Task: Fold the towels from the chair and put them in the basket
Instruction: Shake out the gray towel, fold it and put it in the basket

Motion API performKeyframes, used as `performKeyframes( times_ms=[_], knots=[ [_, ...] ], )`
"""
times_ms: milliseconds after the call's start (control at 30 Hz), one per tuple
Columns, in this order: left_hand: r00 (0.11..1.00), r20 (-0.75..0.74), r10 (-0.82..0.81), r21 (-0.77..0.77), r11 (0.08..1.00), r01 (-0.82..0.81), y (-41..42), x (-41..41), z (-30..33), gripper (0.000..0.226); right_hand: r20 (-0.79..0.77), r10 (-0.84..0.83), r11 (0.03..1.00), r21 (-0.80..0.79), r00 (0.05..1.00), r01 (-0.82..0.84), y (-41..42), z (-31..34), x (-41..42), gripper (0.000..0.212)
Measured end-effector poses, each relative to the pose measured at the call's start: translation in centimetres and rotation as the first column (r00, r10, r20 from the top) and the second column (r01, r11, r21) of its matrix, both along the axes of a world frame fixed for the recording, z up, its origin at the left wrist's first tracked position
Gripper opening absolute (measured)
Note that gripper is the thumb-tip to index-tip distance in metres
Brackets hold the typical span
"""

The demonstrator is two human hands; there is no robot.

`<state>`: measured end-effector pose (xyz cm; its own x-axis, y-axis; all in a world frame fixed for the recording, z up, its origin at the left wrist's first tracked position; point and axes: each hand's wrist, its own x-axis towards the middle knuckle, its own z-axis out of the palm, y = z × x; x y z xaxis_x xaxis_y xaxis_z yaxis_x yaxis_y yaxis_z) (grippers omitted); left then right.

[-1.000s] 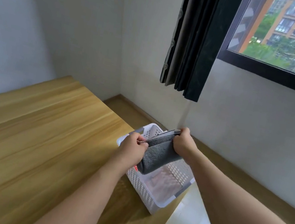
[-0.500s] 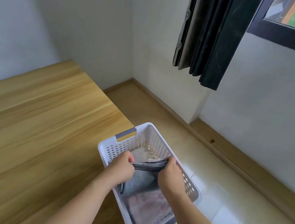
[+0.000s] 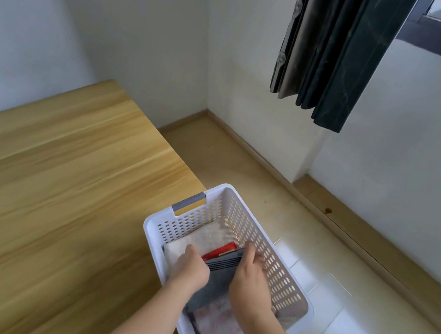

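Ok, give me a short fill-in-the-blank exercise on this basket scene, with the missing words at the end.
1. Both hands, the left hand and the right hand, hold the folded ____ towel.
2. The towel is being set inside the white ____.
3. The item peeking out beyond the towel's far edge is ____ in colour.
4. The basket stands beside a ____ table.

Missing words: grey; basket; red; wooden

A big wooden table (image 3: 42, 195) fills the left of the frame. The white basket (image 3: 266, 250) stands at its lower right corner, beside the floor (image 3: 367, 293).
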<state>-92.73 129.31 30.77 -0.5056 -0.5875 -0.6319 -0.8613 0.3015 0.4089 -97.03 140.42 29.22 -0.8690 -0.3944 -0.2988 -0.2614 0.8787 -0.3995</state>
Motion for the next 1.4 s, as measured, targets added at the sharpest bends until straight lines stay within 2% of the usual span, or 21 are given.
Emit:
performKeyframes(
  times_ms=[67, 133, 167, 233, 300, 333, 400, 567, 700, 867, 1067, 1167, 1267, 1400],
  knots=[
    [0.978, 0.093, -0.188, -0.269, 0.941, 0.207, 0.5, 0.2, -0.4, 0.042, -0.082, 0.100, 0.992, 0.089, 0.992, -0.093, 0.0, -0.5, -0.2, 0.066],
    [0.908, 0.158, -0.388, -0.499, 0.762, 0.413, 1.1, 0.5, -0.2, 0.040, -0.187, 0.165, 0.975, 0.179, 0.968, -0.132, 0.1, -1.2, -0.3, 0.059],
    [0.869, 0.170, -0.465, -0.538, 0.694, 0.477, 1.4, 0.7, -0.3, 0.038, -0.216, 0.203, 0.959, 0.240, 0.955, -0.150, 0.3, -1.6, -0.5, 0.056],
    [0.797, 0.204, -0.569, -0.490, 0.645, 0.586, 1.7, 1.2, -0.7, 0.038, -0.221, 0.249, 0.942, 0.281, 0.943, -0.183, 0.3, -1.0, -0.7, 0.049],
    [0.737, 0.246, -0.629, -0.409, 0.622, 0.668, 2.0, 1.8, -1.0, 0.041, -0.139, 0.265, 0.932, 0.292, 0.954, -0.216, 0.3, 0.3, -0.9, 0.040],
    [0.710, 0.272, -0.649, -0.403, 0.594, 0.697, 2.0, 2.1, -1.2, 0.042, -0.087, 0.253, 0.937, 0.272, 0.964, -0.221, 0.2, 0.7, -1.0, 0.035],
    [0.678, 0.310, -0.666, -0.404, 0.554, 0.728, 2.2, 2.3, -1.2, 0.044, -0.001, 0.334, 0.912, 0.255, 0.943, -0.323, 0.1, 0.2, -1.1, 0.035],
    [0.716, 0.321, -0.620, -0.310, 0.646, 0.698, 2.9, 1.4, -1.2, 0.048, 0.044, 0.399, 0.884, 0.246, 0.916, -0.397, 0.0, -0.7, -1.1, 0.039],
    [0.757, 0.339, -0.559, -0.278, 0.709, 0.648, 3.0, 1.3, -2.1, 0.040, 0.116, 0.458, 0.864, 0.178, 0.882, -0.472, 0.1, -1.5, -1.8, 0.047],
    [0.743, 0.376, -0.554, -0.270, 0.701, 0.660, 2.8, 1.0, -2.9, 0.040, 0.153, 0.490, 0.838, 0.187, 0.858, -0.512, 0.9, -2.1, -2.8, 0.062],
    [0.745, 0.389, -0.542, -0.295, 0.692, 0.658, 2.4, 0.2, -3.5, 0.039, 0.178, 0.469, 0.852, 0.166, 0.865, -0.497, 0.6, -3.6, -3.2, 0.067],
    [0.719, 0.397, -0.570, -0.293, 0.663, 0.688, 2.3, 0.0, -3.6, 0.043, 0.190, 0.480, 0.839, 0.186, 0.857, -0.511, 0.5, -3.2, -3.1, 0.066],
    [0.703, 0.415, -0.577, -0.226, 0.683, 0.695, 1.4, -0.9, -2.6, 0.044, 0.218, 0.483, 0.833, 0.183, 0.848, -0.522, 0.6, -1.8, -3.2, 0.063],
    [0.652, 0.395, -0.647, -0.099, 0.676, 0.730, -0.2, -1.8, 1.2, 0.032, 0.124, 0.409, 0.902, 0.094, 0.904, -0.421, 1.8, 3.1, -3.8, 0.049]
  ],
)
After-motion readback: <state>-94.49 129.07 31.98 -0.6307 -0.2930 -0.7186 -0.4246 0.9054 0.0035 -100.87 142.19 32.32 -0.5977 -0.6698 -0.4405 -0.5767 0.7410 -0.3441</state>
